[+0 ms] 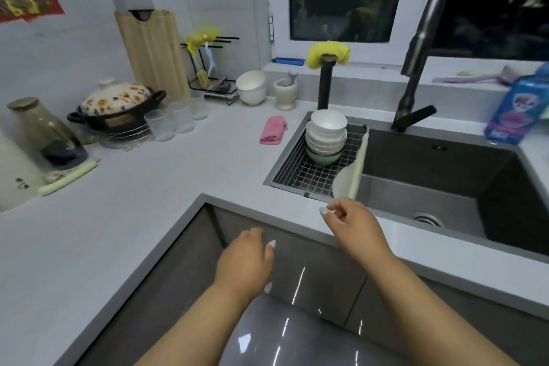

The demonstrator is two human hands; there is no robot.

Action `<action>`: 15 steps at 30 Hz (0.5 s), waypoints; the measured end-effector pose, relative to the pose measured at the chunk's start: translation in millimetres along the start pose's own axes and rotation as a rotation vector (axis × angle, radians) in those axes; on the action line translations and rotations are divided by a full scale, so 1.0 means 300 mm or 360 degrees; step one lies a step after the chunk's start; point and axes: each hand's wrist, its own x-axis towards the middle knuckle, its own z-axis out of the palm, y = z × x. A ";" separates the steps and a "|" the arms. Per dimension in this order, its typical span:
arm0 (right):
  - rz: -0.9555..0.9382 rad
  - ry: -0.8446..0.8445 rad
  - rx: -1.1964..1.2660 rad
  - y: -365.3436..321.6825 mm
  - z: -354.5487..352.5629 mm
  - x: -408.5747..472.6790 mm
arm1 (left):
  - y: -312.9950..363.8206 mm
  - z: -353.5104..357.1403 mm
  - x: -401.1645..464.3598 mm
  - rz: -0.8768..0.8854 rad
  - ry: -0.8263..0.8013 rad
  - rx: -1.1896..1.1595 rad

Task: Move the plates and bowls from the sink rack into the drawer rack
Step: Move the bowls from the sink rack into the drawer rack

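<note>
White desk (124, 205) wraps the sink (445, 175); stacked bowls (326, 137) hide the rack (300, 172) corner; left hand (248, 264) and right hand (353, 226) loosely curled, empty.

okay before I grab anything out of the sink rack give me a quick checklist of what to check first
1. Left hand free: ok, it holds nothing.
2. Right hand free: ok, fingers loosely curled, empty.
3. Stack of bowls reachable in the sink rack: ok, upright, nothing on top.
4. Plate position: ok, it leans on edge at the rack's right side, apart from the bowls.
5. Drawer rack ready: cannot tell, no open drawer is in view; only closed cabinet fronts show.
6. Stack stable if lifted whole: cannot tell; it is tall, so perhaps take fewer.
</note>
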 end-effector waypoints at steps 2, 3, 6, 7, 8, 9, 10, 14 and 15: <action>0.0050 0.0023 -0.0008 0.022 -0.005 0.046 | 0.010 0.014 0.069 0.0025 -0.0020 -0.0026; 0.0066 0.0036 -0.0008 0.033 -0.008 0.069 | 0.014 0.024 0.101 0.0040 -0.0037 -0.0032; 0.0126 0.0063 0.0030 0.061 -0.024 0.159 | 0.039 0.053 0.200 0.0085 -0.0081 -0.0015; 0.0138 0.0068 0.0035 0.070 -0.029 0.198 | 0.050 0.062 0.235 0.0095 -0.0083 -0.0016; 0.0154 0.0069 0.0044 0.080 -0.034 0.240 | 0.062 0.069 0.269 0.0102 -0.0080 -0.0031; 0.0176 0.0067 0.0065 0.090 -0.039 0.288 | 0.075 0.075 0.306 0.0105 -0.0078 -0.0047; 0.0196 0.0069 0.0097 0.100 -0.044 0.338 | 0.089 0.081 0.342 0.0106 -0.0073 -0.0057; 0.0186 0.0076 0.0136 0.126 -0.082 0.573 | 0.153 0.103 0.512 0.0047 -0.0014 -0.0098; 0.0190 0.0073 0.0128 0.132 -0.093 0.639 | 0.173 0.108 0.554 0.0032 -0.0001 -0.0111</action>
